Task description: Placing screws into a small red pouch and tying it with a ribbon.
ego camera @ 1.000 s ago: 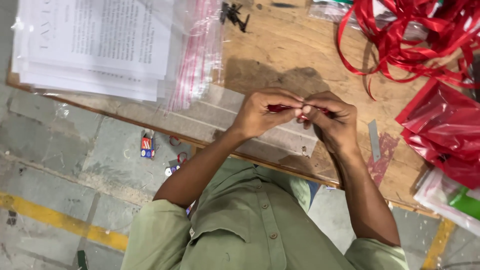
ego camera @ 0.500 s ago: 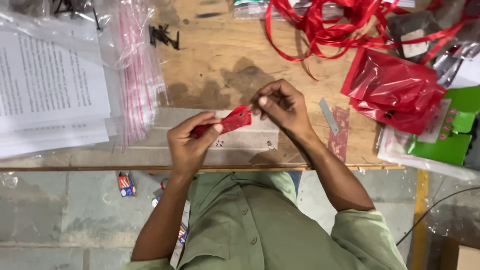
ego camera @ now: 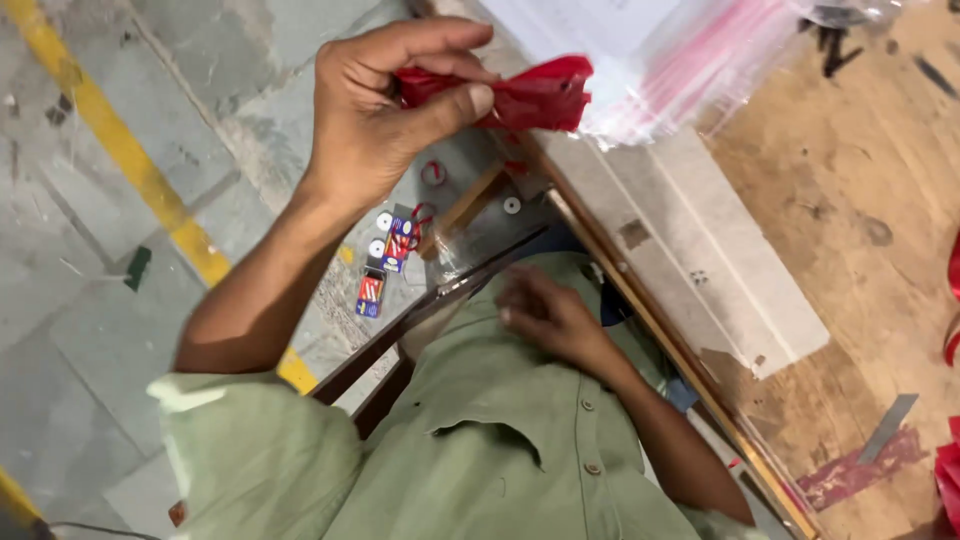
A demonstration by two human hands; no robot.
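A worker's left hand [ego camera: 375, 100] pinches a red pouch [ego camera: 520, 95] just off the wooden surface's [ego camera: 800, 190] edge; the right hand [ego camera: 540, 310], fingers loosely curled and empty, rests against the green shirt [ego camera: 480, 440] below that edge.

Left hand [ego camera: 385, 100] raised, fingers pinched; right hand [ego camera: 545, 315] against chest.

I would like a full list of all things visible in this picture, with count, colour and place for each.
red pouch: one, red, held above the table edge
clear bags: a stack, clear with red strips, top of the table
paper sheets: a stack, white, top edge
wooden table: one, brown, right side
metal blade: one, grey, lower right on the table
small boxes: a few, red and blue, on the floor
yellow line: one, yellow, floor at left
left hand: grip shut on the red pouch
right hand: at the green shirt, blurred
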